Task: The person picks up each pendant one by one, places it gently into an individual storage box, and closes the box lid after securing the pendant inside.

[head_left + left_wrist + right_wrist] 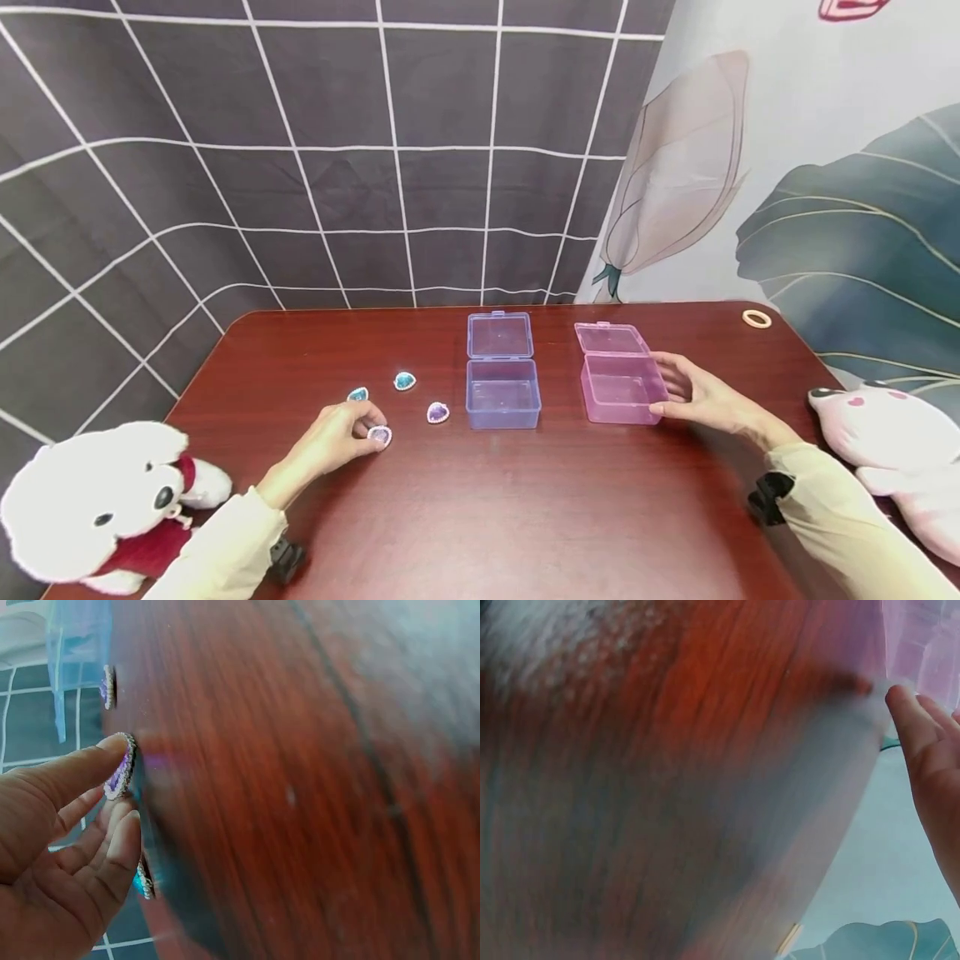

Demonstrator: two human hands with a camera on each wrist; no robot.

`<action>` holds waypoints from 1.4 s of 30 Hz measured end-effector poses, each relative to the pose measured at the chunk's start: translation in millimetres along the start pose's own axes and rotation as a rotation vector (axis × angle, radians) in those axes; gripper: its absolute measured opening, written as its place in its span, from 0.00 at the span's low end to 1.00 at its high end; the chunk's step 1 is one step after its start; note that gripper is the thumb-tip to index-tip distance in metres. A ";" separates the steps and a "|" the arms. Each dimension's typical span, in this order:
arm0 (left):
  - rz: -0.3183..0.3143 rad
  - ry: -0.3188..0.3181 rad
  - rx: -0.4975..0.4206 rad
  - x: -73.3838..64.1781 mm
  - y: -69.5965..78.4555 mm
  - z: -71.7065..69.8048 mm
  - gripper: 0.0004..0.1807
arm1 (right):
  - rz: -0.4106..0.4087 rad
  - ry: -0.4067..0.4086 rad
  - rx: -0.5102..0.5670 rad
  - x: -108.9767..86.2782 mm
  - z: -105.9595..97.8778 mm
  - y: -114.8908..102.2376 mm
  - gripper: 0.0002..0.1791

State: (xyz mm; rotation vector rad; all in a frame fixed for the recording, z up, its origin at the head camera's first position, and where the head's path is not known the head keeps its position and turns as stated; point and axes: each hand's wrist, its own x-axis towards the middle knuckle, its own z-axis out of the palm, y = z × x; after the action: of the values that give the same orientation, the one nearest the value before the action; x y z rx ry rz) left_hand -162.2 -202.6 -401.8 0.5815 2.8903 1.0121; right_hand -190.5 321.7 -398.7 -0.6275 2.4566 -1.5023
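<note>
Between the thumb and fingertips of my left hand (337,436) is a purple heart-shaped gem (123,769) with a beaded pale rim. A teal gem (358,394) lies right behind those fingers, partly covered by them. Another teal gem (405,381) and a second purple heart gem (438,412) lie on the table to the right. My right hand (701,398) holds the right side of an open pink plastic box (600,411), thumb by its front corner and fingers further back along the wall. The lid of the pink box leans back.
An open blue plastic box (502,419) stands between the gems and the pink box. On the table's (510,517) far right lies a pale ring (757,319). Plush toys sit at both sides: a white one (90,500) left, a pink-white one (892,433) right.
</note>
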 end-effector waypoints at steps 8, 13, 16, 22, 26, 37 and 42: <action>-0.082 0.012 -0.144 5.1 7.4 -6.7 0.07 | 0.003 -0.009 0.043 6.0 -1.9 -0.1 0.41; -0.138 0.016 -0.439 28.8 27.1 -7.7 0.12 | 0.015 0.002 0.079 3.0 -4.3 2.3 0.41; -0.144 -0.011 -0.669 53.0 52.7 -0.9 0.17 | 0.012 0.011 0.093 0.9 -4.9 4.3 0.41; -0.074 -0.125 -0.882 108.9 120.9 37.1 0.17 | 0.033 0.023 0.096 -1.8 -3.7 7.9 0.42; -0.085 -0.225 -0.955 139.9 159.8 70.7 0.17 | 0.034 0.029 0.097 -1.8 -1.7 9.4 0.42; -0.169 -0.334 -0.846 176.6 213.1 132.4 0.11 | 0.034 0.005 0.114 0.3 3.1 9.8 0.44; -0.171 -0.313 -0.753 181.6 218.6 148.2 0.12 | 0.035 -0.005 0.102 -0.2 4.9 8.4 0.44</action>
State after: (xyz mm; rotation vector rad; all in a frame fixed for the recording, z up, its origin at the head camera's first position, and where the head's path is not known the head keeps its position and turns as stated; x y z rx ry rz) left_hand -235.9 107.6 -368.3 0.3771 2.0251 1.6533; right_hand -190.6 321.2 -408.4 -0.5659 2.3571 -1.5986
